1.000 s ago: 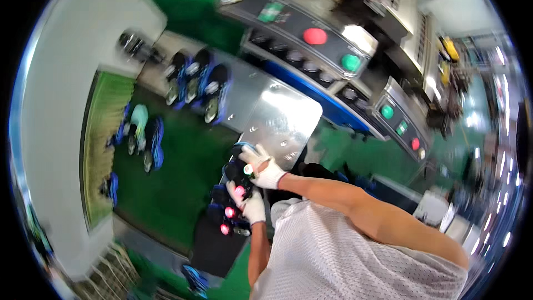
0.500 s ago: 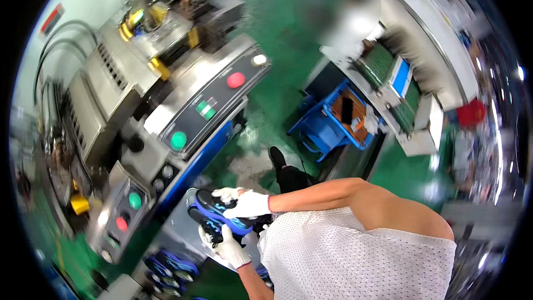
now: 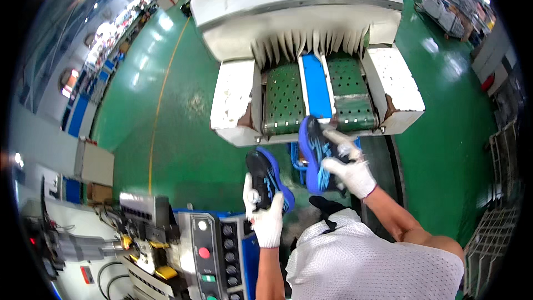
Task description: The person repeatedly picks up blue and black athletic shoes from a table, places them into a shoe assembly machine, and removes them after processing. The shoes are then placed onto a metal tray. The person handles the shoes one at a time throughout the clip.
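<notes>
My left hand, in a white glove, is wrapped round a black sneaker with a purple-blue sole and light blue marks. In my gloved right hand is a matching sneaker, held a little higher and to the right, its toe pointing away from me. The two sneakers are apart, both in the air on the near side of a white conveyor machine. The right sneaker's toe overlaps the near edge of the blue centre strip in view; I cannot tell whether it touches.
Two green perforated belts flank the blue strip and run under a fringed curtain. White housings stand at the belts' sides. At lower left is a machine with a button panel. A wire rack stands at right.
My view has swung right, from the button-panel machine to the conveyor. The sneakers, earlier close together over a grey tabletop, are now apart, one in each hand, in front of the belts.
</notes>
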The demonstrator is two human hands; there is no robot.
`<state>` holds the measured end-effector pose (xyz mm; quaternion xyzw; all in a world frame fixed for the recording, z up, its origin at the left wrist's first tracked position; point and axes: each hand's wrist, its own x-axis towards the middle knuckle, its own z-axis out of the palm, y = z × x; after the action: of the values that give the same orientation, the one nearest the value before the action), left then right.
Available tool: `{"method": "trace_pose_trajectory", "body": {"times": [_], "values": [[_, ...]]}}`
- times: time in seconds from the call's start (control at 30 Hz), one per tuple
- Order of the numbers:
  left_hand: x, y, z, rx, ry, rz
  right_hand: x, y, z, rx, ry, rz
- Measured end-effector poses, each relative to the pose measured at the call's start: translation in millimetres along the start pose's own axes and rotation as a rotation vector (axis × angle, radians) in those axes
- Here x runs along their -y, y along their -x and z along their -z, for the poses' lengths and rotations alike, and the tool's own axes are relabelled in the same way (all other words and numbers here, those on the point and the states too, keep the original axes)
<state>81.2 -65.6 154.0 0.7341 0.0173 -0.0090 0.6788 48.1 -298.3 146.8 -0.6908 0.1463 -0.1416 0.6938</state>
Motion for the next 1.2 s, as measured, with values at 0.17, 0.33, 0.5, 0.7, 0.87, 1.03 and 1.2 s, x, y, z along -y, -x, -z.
{"method": "trace_pose_trajectory", "body": {"times": [0.17,0.33,0.5,0.7,0.87,1.03,1.2], "values": [[-17,-167,-111,0.205,-0.227,-0.288,17,-119,79,-0.338,0.444,0.225],[37,-266,-201,0.25,-0.591,-0.361,-5,-225,113,-0.338,0.758,-0.171],[26,-284,-221,0.286,-0.506,-0.267,-36,-253,98,-0.536,0.926,0.458],[112,-146,-86,0.22,-0.35,-0.272,73,-106,-81,0.552,-0.019,0.96],[201,30,83,-0.132,-0.676,0.284,80,-24,-182,1.152,-0.365,1.034],[241,291,189,-1.063,-0.529,0.729,83,82,-251,1.605,-0.566,1.055],[268,473,147,-1.54,-0.336,0.988,86,212,-294,1.948,-0.727,1.052]]}}
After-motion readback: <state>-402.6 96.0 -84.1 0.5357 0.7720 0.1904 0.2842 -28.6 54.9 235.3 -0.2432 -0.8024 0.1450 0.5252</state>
